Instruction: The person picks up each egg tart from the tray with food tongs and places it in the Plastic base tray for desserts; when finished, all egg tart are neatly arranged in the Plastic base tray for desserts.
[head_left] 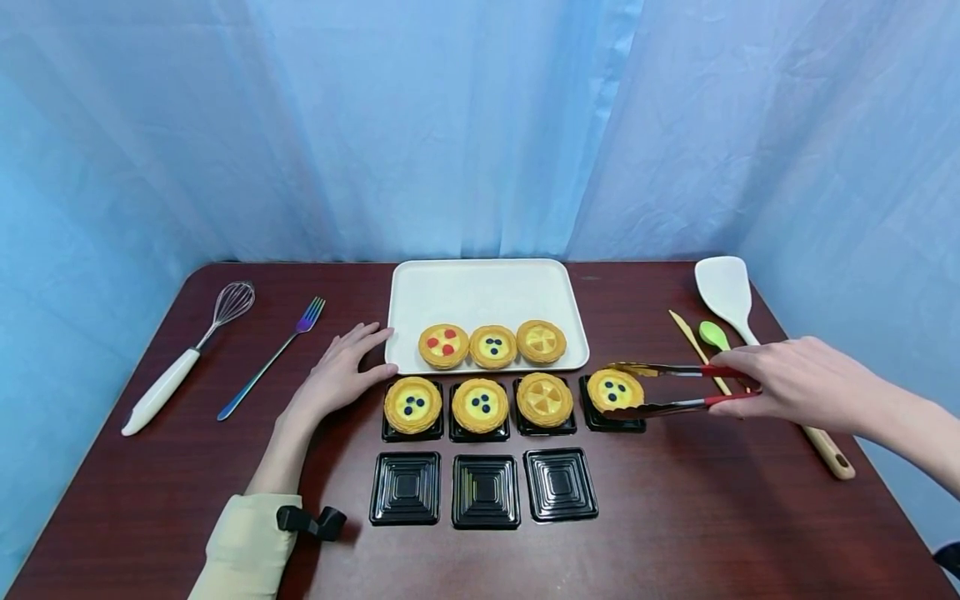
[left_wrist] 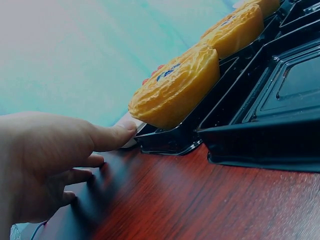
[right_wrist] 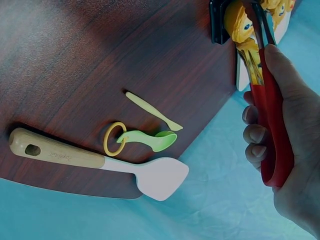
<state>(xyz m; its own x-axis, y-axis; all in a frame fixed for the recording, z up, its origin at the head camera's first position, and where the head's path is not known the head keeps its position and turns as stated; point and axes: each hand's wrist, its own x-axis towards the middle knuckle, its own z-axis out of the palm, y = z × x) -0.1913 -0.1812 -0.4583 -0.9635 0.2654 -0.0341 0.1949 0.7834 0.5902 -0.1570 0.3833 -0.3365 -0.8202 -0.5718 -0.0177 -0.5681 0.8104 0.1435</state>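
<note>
My right hand point(head_left: 780, 379) grips red-handled metal tongs point(head_left: 675, 387), and their tips clasp a blueberry tart point(head_left: 615, 390) at the rightmost black tray point(head_left: 611, 423). I cannot tell whether that tart rests in the tray or hangs just above it. The right wrist view shows my fingers point(right_wrist: 257, 135) curled round the tongs point(right_wrist: 267, 110) and the tart point(right_wrist: 239, 22). My left hand point(head_left: 341, 375) lies flat on the table, fingers straight, touching the white tray's point(head_left: 480, 287) near-left corner. Three other tarts point(head_left: 480, 405) sit in black trays, and the nearest tart point(left_wrist: 177, 87) fills the left wrist view.
The white tray holds three tarts point(head_left: 492, 346). Three black trays point(head_left: 485, 490) without tarts stand in the front row. A whisk point(head_left: 187, 358) and a fork point(head_left: 273, 354) lie at the left. A white spatula point(head_left: 738, 312), a green spoon point(head_left: 714, 335) and a yellow stick point(head_left: 686, 329) lie at the right.
</note>
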